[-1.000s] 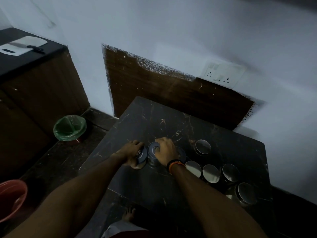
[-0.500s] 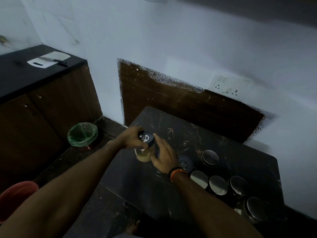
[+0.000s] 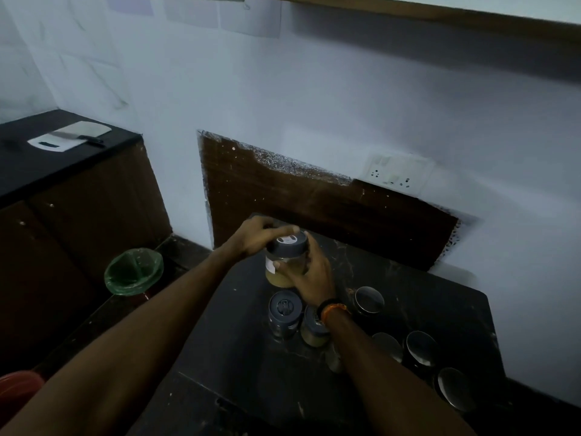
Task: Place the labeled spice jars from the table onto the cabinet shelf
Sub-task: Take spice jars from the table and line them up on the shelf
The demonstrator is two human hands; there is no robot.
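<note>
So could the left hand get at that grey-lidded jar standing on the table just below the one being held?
Probably not right away: the left hand is gripping the lid of the lifted jar. The standing jar has nothing above its lid, so once freed, the hand could likely drop onto it.

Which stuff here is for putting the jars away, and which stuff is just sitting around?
For the job:
- lifted jar, held by left hand and right hand
- two grey-lidded jars on the table
- shiny-lidded jars

Just lying about:
- green bin
- cutting board
- wall socket
</note>
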